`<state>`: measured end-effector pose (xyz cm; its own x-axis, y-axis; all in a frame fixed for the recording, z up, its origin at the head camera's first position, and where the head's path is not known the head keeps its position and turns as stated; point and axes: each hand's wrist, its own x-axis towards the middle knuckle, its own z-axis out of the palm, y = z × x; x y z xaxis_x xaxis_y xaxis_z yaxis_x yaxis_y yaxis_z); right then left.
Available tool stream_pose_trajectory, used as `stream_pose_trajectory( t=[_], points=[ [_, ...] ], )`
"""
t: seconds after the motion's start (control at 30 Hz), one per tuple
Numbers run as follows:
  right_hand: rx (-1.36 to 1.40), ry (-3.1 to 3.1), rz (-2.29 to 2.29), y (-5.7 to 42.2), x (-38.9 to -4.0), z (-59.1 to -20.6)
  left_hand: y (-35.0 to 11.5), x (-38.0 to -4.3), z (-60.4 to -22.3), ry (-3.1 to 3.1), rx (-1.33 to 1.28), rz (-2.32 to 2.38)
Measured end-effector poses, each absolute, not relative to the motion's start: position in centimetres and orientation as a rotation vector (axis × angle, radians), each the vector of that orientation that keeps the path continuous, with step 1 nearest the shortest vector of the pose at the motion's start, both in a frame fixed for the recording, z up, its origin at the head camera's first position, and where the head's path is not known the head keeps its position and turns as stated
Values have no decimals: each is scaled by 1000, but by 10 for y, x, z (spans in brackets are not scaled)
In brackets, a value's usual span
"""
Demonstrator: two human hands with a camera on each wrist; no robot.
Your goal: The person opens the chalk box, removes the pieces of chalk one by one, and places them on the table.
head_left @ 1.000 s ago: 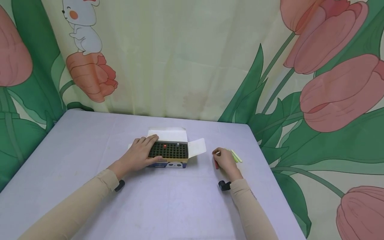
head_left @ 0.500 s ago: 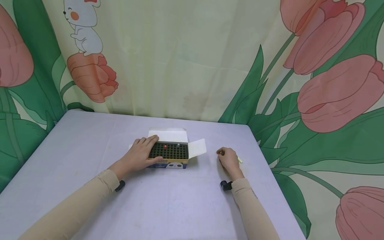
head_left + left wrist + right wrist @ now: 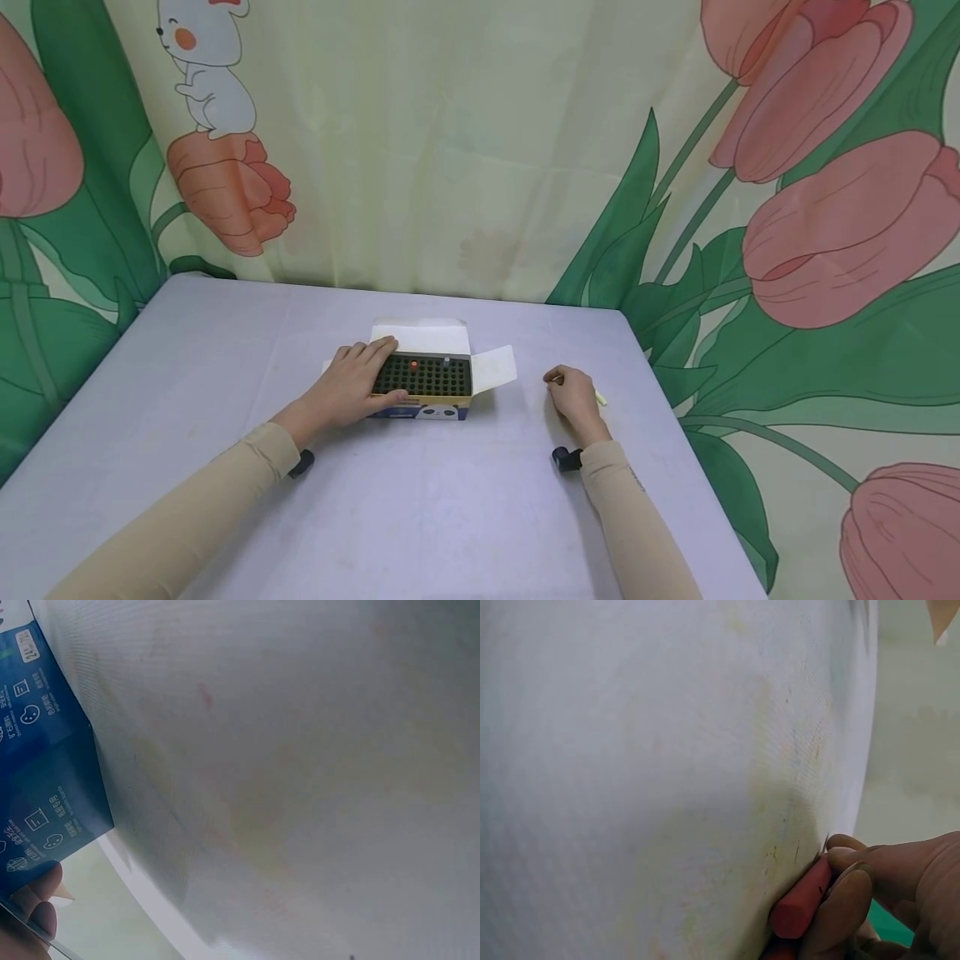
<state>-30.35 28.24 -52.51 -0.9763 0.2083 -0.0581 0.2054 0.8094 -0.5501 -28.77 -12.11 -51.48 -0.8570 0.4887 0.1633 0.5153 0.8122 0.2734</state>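
Note:
An open chalk box [image 3: 438, 412], blue and yellow with a panda face, stands on the table in the head view. Its dark holed insert [image 3: 427, 381] has a red chalk [image 3: 414, 366] and a whitish chalk [image 3: 446, 362] in holes near the back. My left hand [image 3: 343, 390] holds the box's left end, thumb toward the front, fingers over the far side. To the right of the box, my right hand [image 3: 576, 402] pinches a red chalk stick [image 3: 801, 900] low by the tabletop, seen in the right wrist view. A second red piece [image 3: 781, 949] shows partly beneath it.
A yellow-green chalk [image 3: 601, 399] pokes out beside my right hand, partly hidden by it. The box's white lid [image 3: 420, 336] is folded back, and a white side flap [image 3: 493, 367] sticks out right. A printed curtain [image 3: 465, 150] hangs behind the white-covered table [image 3: 420, 517].
My right hand has shifted slightly right, covering most of the yellow-green chalks. The red chalk below its fingers no longer shows in the head view. My left hand and the box stay put.

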Motion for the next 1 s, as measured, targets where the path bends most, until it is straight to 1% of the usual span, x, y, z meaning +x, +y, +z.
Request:
stream_pose_trajectory(
  t=[0.4,0.53,0.67,1.0],
  points=[
    [-342,-2976,920,285,-304,-523,-121,-289,-515,-2901,-806,-469],
    [-352,-2959,909,283,-305,-517,-121,-288,-516,-2907,-805,-457],
    [-333,-2893,957,278,-305,-500,-121,-288,-515,-2904,-805,-466],
    [-113,-2713,1035,248,-302,-447,-120,-288,-514,-2907,-801,-461]
  ],
)
